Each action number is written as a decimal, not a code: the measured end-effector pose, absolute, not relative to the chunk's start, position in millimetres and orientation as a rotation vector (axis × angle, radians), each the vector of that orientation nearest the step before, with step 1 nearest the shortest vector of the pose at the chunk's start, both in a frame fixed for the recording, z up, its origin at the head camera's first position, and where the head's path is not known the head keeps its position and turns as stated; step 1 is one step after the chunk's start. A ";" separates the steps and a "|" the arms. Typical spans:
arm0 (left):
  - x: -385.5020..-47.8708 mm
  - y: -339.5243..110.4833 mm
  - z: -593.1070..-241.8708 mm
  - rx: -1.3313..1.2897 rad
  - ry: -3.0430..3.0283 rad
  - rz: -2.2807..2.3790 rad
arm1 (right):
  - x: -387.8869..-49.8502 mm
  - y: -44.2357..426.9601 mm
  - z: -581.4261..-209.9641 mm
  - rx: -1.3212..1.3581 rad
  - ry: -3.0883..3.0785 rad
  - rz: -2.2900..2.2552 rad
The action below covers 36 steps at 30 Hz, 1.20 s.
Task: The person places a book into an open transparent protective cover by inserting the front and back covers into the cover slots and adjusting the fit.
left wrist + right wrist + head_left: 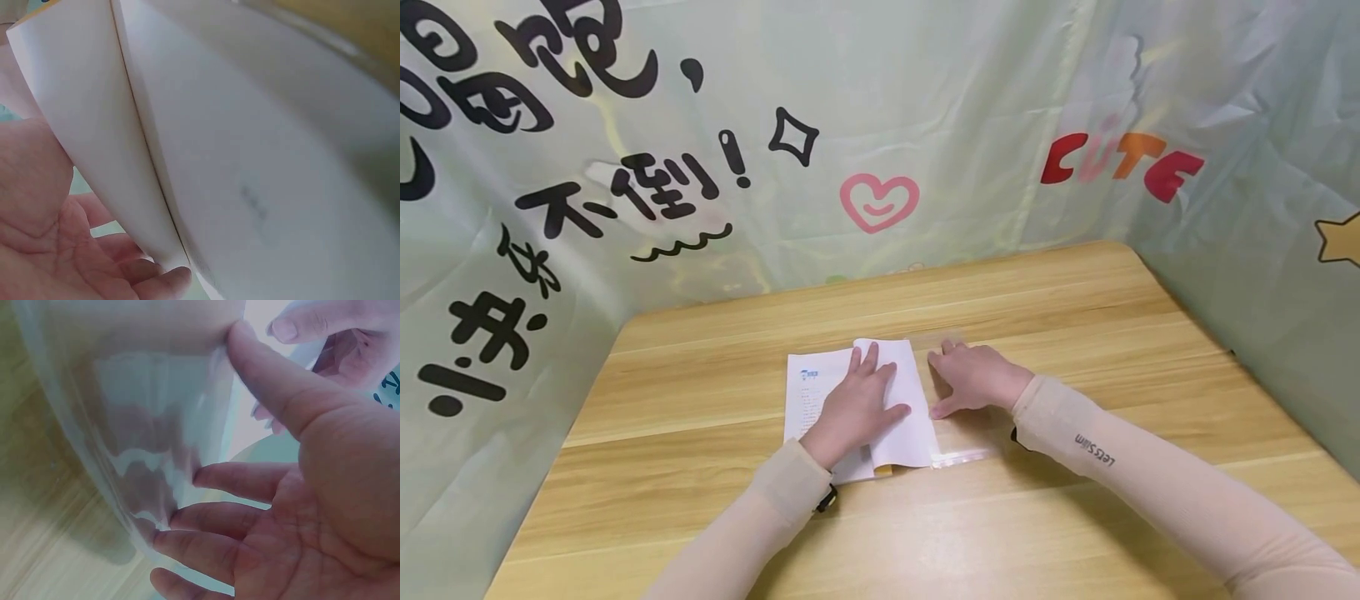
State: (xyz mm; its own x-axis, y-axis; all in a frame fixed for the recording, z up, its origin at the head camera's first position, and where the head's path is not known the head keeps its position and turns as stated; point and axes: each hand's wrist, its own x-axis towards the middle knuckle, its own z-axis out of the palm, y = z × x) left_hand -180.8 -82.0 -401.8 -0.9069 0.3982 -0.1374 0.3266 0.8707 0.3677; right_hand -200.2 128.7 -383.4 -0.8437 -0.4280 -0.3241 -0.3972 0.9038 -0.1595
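A white booklet (802, 417) lies open on the table, with small print and a blue heading on its left page. Its blank right-hand leaf (912, 437) bulges up a little, and a bit of yellow shows under the lower edge. My left hand (852, 410) rests on this leaf with fingers spread. Along the booklet's right side lies a clear plastic cover (958, 446), glossy and see-through. My right hand (976, 377) presses on it with fingertips and extended thumb. The right wrist view shows those fingertips against the shiny plastic film (140, 394).
The booklet lies on a wood-grain table (700, 400) with a rounded far corner. Behind and beside it hangs a pale green printed cloth (970, 100) with black characters, a pink heart and coloured letters. Both forearms wear light sleeves (1150, 467), with dark straps at the wrists.
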 end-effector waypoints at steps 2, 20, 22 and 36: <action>-180.4 -80.1 -401.4 0.551 2.841 0.498 | -198.9 127.2 -384.5 -0.623 2.737 -0.099; -175.4 -78.6 -396.8 0.657 2.873 0.464 | -194.8 120.1 -385.6 -0.618 2.813 -0.022; -175.0 -81.7 -394.6 0.651 2.856 0.508 | -194.7 119.5 -385.6 -0.612 2.809 -0.011; -183.4 -138.1 -386.2 0.801 2.569 0.679 | -193.7 121.2 -386.8 -0.614 2.782 -0.036</action>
State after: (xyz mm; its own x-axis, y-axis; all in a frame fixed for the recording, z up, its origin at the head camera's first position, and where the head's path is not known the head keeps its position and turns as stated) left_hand -183.4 -138.1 -386.2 -0.7725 0.6044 -0.1945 0.4292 0.7229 0.5415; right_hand -193.7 121.2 -386.8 -0.8666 -0.4158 -0.2758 -0.4085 0.9087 -0.0862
